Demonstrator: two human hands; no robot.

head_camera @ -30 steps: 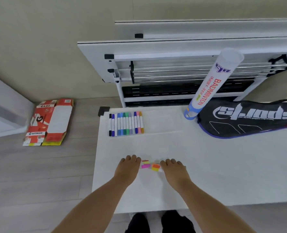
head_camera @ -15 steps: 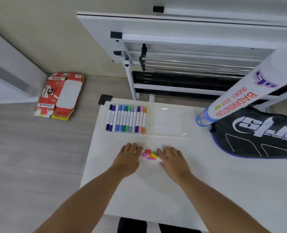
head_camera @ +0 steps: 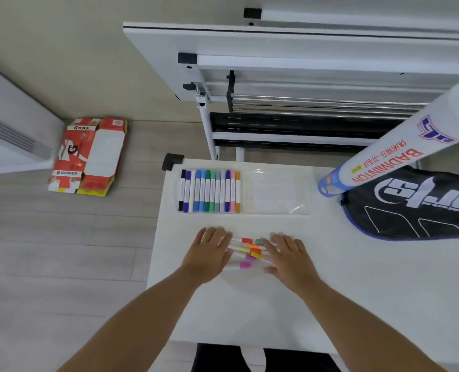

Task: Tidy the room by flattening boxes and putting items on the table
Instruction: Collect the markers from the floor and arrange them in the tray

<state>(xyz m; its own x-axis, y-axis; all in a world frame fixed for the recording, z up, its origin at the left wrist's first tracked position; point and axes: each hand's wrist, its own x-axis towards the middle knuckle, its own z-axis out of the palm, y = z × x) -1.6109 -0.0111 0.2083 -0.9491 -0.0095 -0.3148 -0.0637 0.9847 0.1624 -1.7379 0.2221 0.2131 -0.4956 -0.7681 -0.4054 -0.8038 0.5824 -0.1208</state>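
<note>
Several loose markers (head_camera: pixel 246 251) with red, orange, yellow and pink caps lie on the white table (head_camera: pixel 290 299) between my hands. My left hand (head_camera: pixel 209 253) lies flat with straight fingers touching their left ends. My right hand (head_camera: pixel 287 255) lies flat over their right ends. Further back, a row of markers (head_camera: pixel 209 191) fills the left half of a clear plastic tray (head_camera: pixel 276 193) whose right half is bare. A flattened red Gatorade box (head_camera: pixel 88 157) lies on the floor to the left.
A white badminton tube (head_camera: pixel 392 146) leans across the table's far right, beside a black racket bag (head_camera: pixel 416 202). A folded white table frame (head_camera: pixel 290 84) stands against the wall behind. A white heater (head_camera: pixel 11 135) sits at far left.
The view has moved closer and lower over the table. My hands have spread slightly, so more of the loose markers shows between them.
</note>
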